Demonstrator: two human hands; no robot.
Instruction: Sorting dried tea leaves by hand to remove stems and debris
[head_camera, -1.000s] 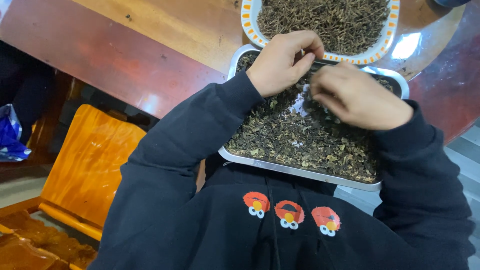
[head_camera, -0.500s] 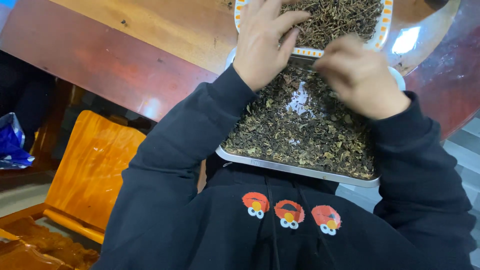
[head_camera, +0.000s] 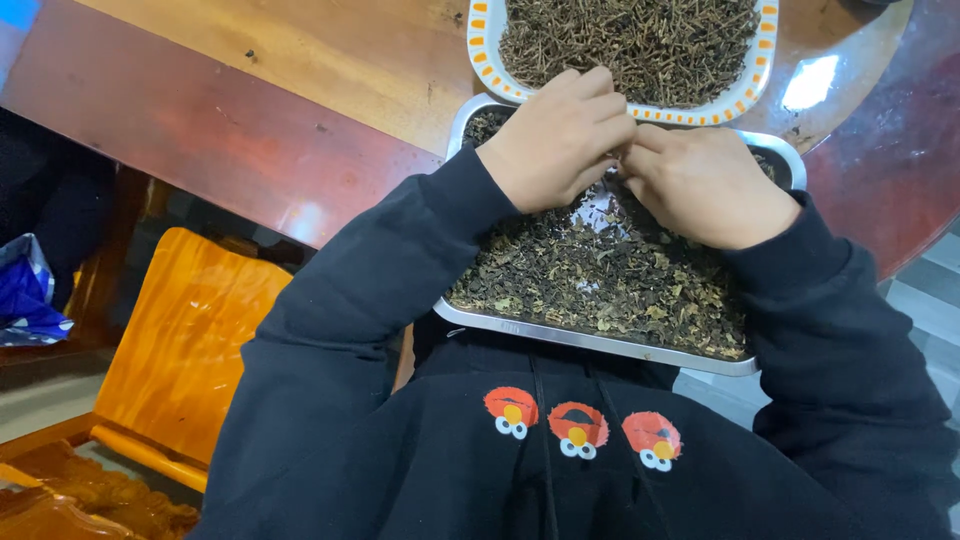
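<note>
A steel tray (head_camera: 590, 338) of dried, crumbled green-brown leaves (head_camera: 600, 275) rests at the table edge against my lap. My left hand (head_camera: 555, 135) and my right hand (head_camera: 705, 185) are over its far half. Their curled fingers meet tip to tip and pinch into the leaves. What lies between the fingertips is hidden. Just beyond the tray stands a white bowl with an orange-checked rim (head_camera: 482, 45), filled with thin dark dried stems (head_camera: 640, 40). My black sleeves cover the tray's left and right sides.
The tray and bowl rest on a reddish-brown wooden table (head_camera: 250, 110). An orange wooden chair (head_camera: 180, 330) stands to my left below the table edge. A blue bag (head_camera: 25, 290) lies at the far left.
Half a second ago my left hand was spread open over the bowl. It has come back down to the tray and curled shut against my right hand's fingertips.
</note>
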